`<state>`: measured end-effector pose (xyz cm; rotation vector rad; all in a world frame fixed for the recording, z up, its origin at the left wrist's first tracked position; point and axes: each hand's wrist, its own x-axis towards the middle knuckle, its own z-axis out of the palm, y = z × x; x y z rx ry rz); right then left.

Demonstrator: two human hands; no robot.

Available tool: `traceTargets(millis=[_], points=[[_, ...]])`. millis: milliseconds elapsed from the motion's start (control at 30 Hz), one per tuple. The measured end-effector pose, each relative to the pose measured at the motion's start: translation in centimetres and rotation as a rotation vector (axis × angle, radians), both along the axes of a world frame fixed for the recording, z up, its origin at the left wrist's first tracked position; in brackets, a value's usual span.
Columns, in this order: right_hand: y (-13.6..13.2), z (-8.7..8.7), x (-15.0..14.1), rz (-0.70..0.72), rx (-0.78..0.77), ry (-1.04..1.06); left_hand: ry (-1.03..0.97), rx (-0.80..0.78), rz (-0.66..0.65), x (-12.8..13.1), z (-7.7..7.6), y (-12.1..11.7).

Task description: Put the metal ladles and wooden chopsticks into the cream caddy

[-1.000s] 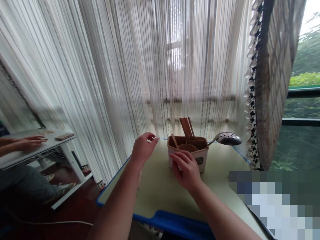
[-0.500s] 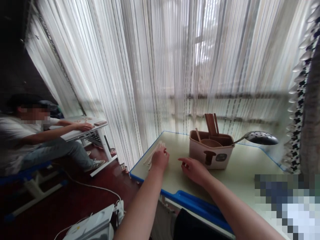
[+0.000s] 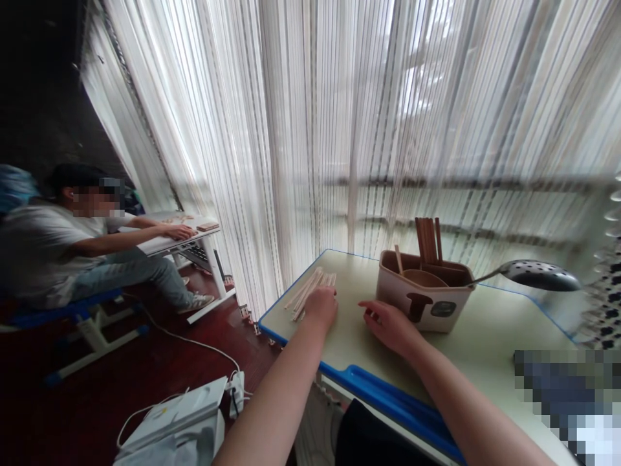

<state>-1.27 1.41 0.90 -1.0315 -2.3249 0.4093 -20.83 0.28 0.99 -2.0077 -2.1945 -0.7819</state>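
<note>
Pale wooden chopsticks [image 3: 305, 292] lie in a loose, slanting bundle on the left part of the table. My left hand [image 3: 321, 309] rests palm down over the right-hand sticks, its fingers curled against them; most of the fingertips are hidden. My right hand [image 3: 391, 325] hovers in front of the utensil box, index finger stretched out and the others loosely bent, with nothing in it. The white-and-brown utensil box [image 3: 402, 299] holds brown chopsticks [image 3: 427, 241], a brown wooden ladle [image 3: 423, 279] and a metal skimmer [image 3: 543, 274], whose perforated head sticks out to the right.
A blue-edged table [image 3: 347, 265] carries everything, with a blue tray groove [image 3: 383, 401] along its near edge. A dark blurred-out item [image 3: 553, 382] is at the right. Sheer curtains [image 3: 310, 129] hang behind. Another person [image 3: 53, 239] sits at a separate table on the left.
The view has swung a little to the left, so everything appears farther right. The chopsticks under my left hand look more spread. My right hand keeps nearly the same pose.
</note>
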Motion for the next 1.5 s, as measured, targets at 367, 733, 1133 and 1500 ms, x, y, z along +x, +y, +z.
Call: traceTargets(millis=[367,733,1133,1500], points=[[0.7,-0.1,0.4,-0.027,-0.014,0.016,0.138,-0.084,-0.015,0.9,0.1,-0.3],[0.4,0.1,0.3,-0.05,-0.045,0.01,0.089,-0.02,-0.123,0.9,0.0,-0.5],[0.2,0.3,0.1,-0.045,-0.07,0.026,0.074,-0.065,0.009,1.0,0.3,-0.6],[-0.7,0.9,-0.1,-0.012,0.003,0.007,-1.037,0.461,-0.203,0.1,0.8,0.5]])
